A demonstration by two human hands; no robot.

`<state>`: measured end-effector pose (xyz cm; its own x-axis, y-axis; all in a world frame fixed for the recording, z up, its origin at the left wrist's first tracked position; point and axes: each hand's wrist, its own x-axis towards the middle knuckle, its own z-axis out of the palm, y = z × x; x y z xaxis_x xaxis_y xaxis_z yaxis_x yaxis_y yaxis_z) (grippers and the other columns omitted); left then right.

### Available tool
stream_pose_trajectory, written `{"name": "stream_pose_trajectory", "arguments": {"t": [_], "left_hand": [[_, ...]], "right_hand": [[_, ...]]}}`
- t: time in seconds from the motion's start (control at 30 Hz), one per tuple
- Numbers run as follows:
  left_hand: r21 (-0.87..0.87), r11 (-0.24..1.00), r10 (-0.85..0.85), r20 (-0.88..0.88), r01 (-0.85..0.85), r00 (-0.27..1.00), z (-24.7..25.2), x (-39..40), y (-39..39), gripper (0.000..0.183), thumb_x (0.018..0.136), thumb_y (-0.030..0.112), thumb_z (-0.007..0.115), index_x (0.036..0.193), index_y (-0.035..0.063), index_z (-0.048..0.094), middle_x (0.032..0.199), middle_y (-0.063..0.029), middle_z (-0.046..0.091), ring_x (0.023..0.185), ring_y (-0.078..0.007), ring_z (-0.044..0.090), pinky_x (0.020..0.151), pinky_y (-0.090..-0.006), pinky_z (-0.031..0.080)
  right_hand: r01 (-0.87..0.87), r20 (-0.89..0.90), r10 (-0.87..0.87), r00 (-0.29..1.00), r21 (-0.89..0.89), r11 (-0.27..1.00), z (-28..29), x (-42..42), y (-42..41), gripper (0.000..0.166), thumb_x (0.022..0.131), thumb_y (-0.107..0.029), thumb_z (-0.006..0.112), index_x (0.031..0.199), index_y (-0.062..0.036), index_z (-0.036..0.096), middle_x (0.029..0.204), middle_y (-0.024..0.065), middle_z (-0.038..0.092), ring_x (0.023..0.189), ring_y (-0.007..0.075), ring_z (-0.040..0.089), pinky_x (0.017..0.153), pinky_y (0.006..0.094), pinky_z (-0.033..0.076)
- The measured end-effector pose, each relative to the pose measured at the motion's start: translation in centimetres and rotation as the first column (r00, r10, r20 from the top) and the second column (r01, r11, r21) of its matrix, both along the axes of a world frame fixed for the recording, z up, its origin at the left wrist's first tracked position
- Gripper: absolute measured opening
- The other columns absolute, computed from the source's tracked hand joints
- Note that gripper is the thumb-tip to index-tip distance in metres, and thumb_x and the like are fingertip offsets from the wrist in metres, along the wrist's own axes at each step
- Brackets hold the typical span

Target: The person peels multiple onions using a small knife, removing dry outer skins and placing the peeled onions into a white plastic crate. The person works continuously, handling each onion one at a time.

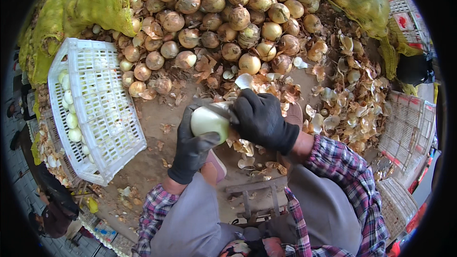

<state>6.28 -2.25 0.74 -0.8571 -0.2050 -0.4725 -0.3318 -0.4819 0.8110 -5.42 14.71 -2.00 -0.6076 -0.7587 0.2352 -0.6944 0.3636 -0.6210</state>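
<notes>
My left hand (pixel 191 142), in a black glove, is closed around a peeled onion (pixel 210 123) with its thumb on the near side. My right hand (pixel 262 119), also gloved in black, is closed beside the onion's right side. A blurred knife blade (pixel 218 110) appears to run from my right fist across the top of the onion. Its handle is hidden in the fist. Below my hands lie loose onion skins (pixel 246 162) on the ground. Just beyond my right hand is a pale piece of onion skin (pixel 244 81).
Unpeeled onions (pixel 212 3) are heaped ahead, between yellow mesh sacks (pixel 98 1). A white plastic crate (pixel 107 114) with peeled onions (pixel 72 120) stands at left. Onion skins (pixel 342 110) are piled at right beside another crate (pixel 407 132). People are partly visible at lower left.
</notes>
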Motion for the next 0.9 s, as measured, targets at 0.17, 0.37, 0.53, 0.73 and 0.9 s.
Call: {"name": "stream_pose_trajectory", "arguments": {"t": [0.17, 0.37, 0.53, 0.73, 0.9], "left_hand": [[0.523, 0.846, 0.151, -0.043, -0.106, 0.988, -2.5, 2.9, -2.4, 0.057, 0.083, 0.012, 0.058, 0.136, 0.0028, 0.041, 0.127, -0.0125, 0.053, 0.117, -0.0255, 0.053, 0.098, -0.0424, 0.047], [0.201, 0.973, 0.123, -0.025, -0.115, 0.992, 0.3, -0.4, -0.8, 0.060, 0.077, 0.005, 0.059, 0.134, 0.0030, 0.041, 0.117, -0.0102, 0.055, 0.105, -0.0196, 0.057, 0.092, -0.0349, 0.050], [0.504, 0.834, 0.202, 0.100, -0.225, 0.974, -1.3, 0.7, -1.9, 0.065, 0.076, 0.025, 0.063, 0.134, 0.0048, 0.042, 0.122, -0.0137, 0.054, 0.111, -0.0300, 0.055, 0.091, -0.0464, 0.050], [0.458, 0.825, 0.273, 0.189, -0.330, 0.943, -2.1, 1.0, -2.5, 0.073, 0.078, 0.044, 0.067, 0.134, 0.0053, 0.042, 0.127, -0.0167, 0.051, 0.112, -0.0343, 0.055, 0.091, -0.0483, 0.050], [0.070, 0.991, -0.101, -0.170, 0.114, 0.980, 1.3, -2.4, -1.4, 0.065, 0.077, 0.017, 0.066, 0.135, -0.0007, 0.042, 0.126, -0.0145, 0.054, 0.117, -0.0243, 0.054, 0.098, -0.0385, 0.048]], "right_hand": [[0.082, 0.421, -0.107, 0.901, 0.076, 0.994, -2.3, -1.3, 2.5, 0.028, 0.079, -0.017, 0.071, 0.098, -0.0014, 0.057, 0.082, 0.0110, 0.060, 0.071, 0.0225, 0.061, 0.061, 0.0355, 0.049], [0.029, 0.669, 0.137, 0.730, -0.231, 0.972, 3.2, -1.8, 0.8, 0.033, 0.080, -0.026, 0.074, 0.093, -0.0005, 0.058, 0.082, 0.0119, 0.061, 0.073, 0.0194, 0.060, 0.064, 0.0338, 0.047], [0.025, 0.757, 0.004, 0.653, -0.027, 0.999, 1.5, -0.9, 1.0, 0.021, 0.080, -0.019, 0.069, 0.082, -0.0023, 0.057, 0.069, 0.0149, 0.057, 0.065, 0.0314, 0.060, 0.056, 0.0412, 0.046], [0.133, 0.422, -0.055, 0.905, -0.157, 0.979, 2.5, -3.1, 1.5, 0.041, 0.074, -0.020, 0.073, 0.107, -0.0024, 0.055, 0.089, 0.0167, 0.063, 0.082, 0.0349, 0.062, 0.070, 0.0413, 0.050], [0.001, 0.580, 0.142, 0.802, -0.239, 0.971, 4.6, -3.3, -1.2, 0.039, 0.074, -0.009, 0.064, 0.111, 0.0010, 0.055, 0.095, 0.0172, 0.064, 0.084, 0.0274, 0.065, 0.074, 0.0374, 0.053]]}}
